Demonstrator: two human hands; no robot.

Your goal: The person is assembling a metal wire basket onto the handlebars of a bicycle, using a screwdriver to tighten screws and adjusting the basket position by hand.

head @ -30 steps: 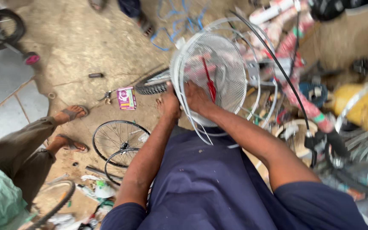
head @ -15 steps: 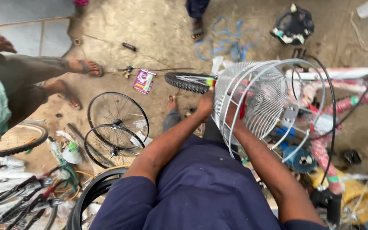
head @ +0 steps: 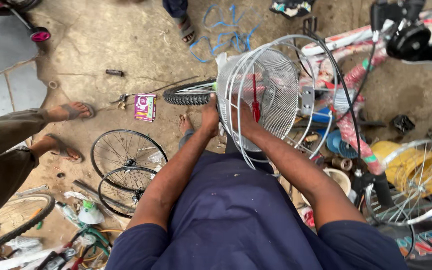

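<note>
At centre of the head view, over the dark blue lap: white wire basket (head: 263, 95), tipped on its side with the round mesh bottom facing the camera, gripped from both sides. Left hand (head: 210, 116) closed on the near left rim wires; right hand (head: 243, 120) reaching in through the open wires, fingers curled round them, just beside a red-handled tool (head: 256, 100) standing upright inside the basket. Whether the right hand touches that tool, cannot tell. Behind the basket, touching or just past its left edge, a small black knobby tyre (head: 188, 93) lying on the dirt floor (head: 101, 45). Further left on the ground, a small pink-and-white packet (head: 145, 107), near it two bare spoked rims (head: 126, 167) overlapping each other. Far left, another person's sandalled feet (head: 68, 127) and brown trouser legs. Upper middle, a loose blue cord (head: 223, 32) and a second bystander's foot. Right of the basket, a wrapped white bicycle frame (head: 346, 42), a yellow tub (head: 406, 165) and a shiny spoked wheel (head: 418, 187) lying over it.
</note>
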